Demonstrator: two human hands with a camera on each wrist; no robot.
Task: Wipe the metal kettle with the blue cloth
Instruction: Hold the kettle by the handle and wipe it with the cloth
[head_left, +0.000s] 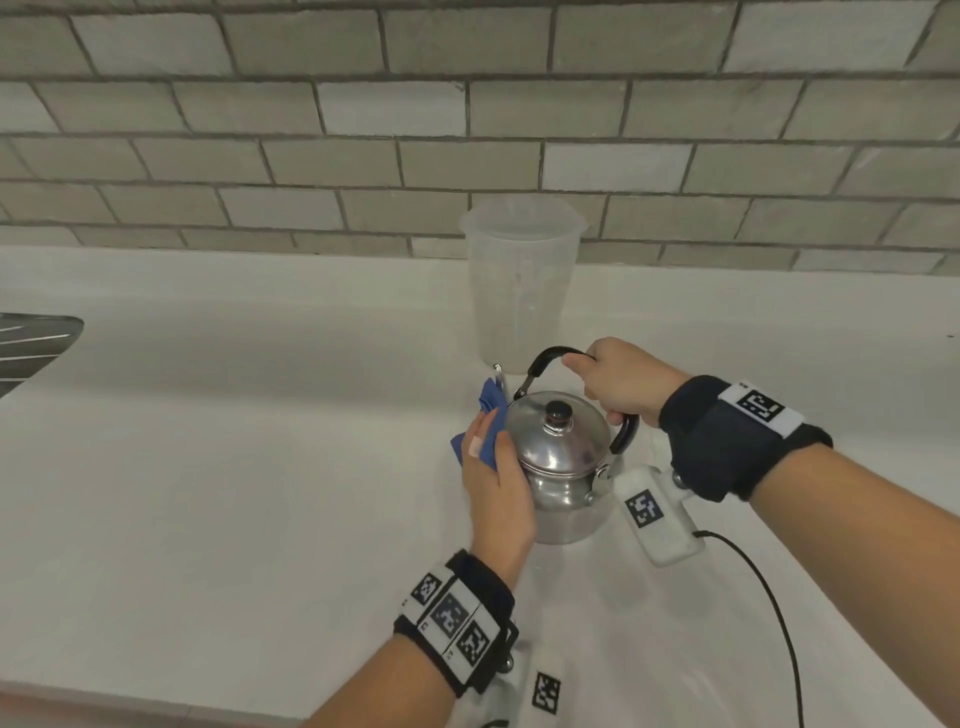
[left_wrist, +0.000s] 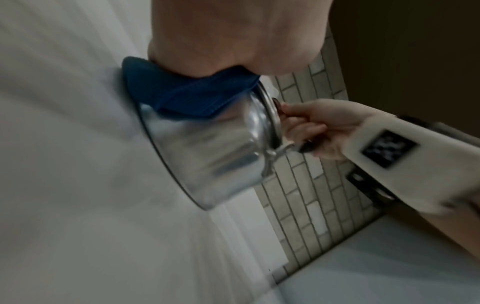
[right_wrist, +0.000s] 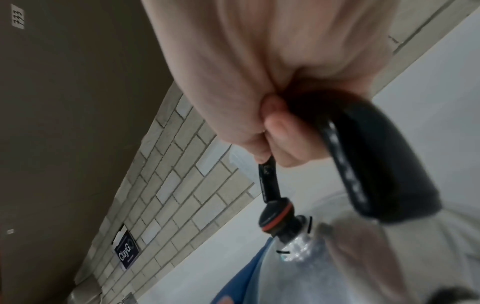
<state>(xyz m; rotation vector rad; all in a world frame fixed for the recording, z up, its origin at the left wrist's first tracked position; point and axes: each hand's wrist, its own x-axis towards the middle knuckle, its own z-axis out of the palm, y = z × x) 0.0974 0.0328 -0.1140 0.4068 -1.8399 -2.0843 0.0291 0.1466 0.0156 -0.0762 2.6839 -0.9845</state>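
kettle (head_left: 563, 457) sits on counter (head_left: 234, 441) between both hands, base flat, lid on with knob (head_left: 559, 413) up. right hand (head_left: 621, 382) curled round black handle (head_left: 548, 358) at top of arch, clamped on it. left hand (head_left: 496, 488) presses cloth (head_left: 485, 415) against kettle wall on its own side, fingers laid fairly straight over cloth, flat against metal rather than gripping. cloth bunched, part poking past fingertips toward spout (head_left: 497, 375).

left wrist view: cloth (left_wrist: 187, 94) sandwiched between palm and kettle (left_wrist: 207, 148) wall, blurred. right wrist view: fingers (right_wrist: 275, 133) wrapped on handle (right_wrist: 363, 160), knob (right_wrist: 276, 216) just below.

handling, judged:
- kettle looks thin polished steel, small, probably light and empty; rigid, but slick under cloth and likely to skid or spin on smooth counter if pushed sideways.
- handle is hinged at side lugs, so holding it alone gives weak restraint against rotation; best to pull down and counter the wiping push.
- lid probably loose, could rattle or lift if wiped hard; steady by knob.
- cloth soft, limp, conforms to curve; best spread flat under palm, not wadded.
- spout narrow, needs a pinch wrap.

jug (head_left: 522, 280) stands beyond right hand, apart from kettle, looks light and easy to knock.
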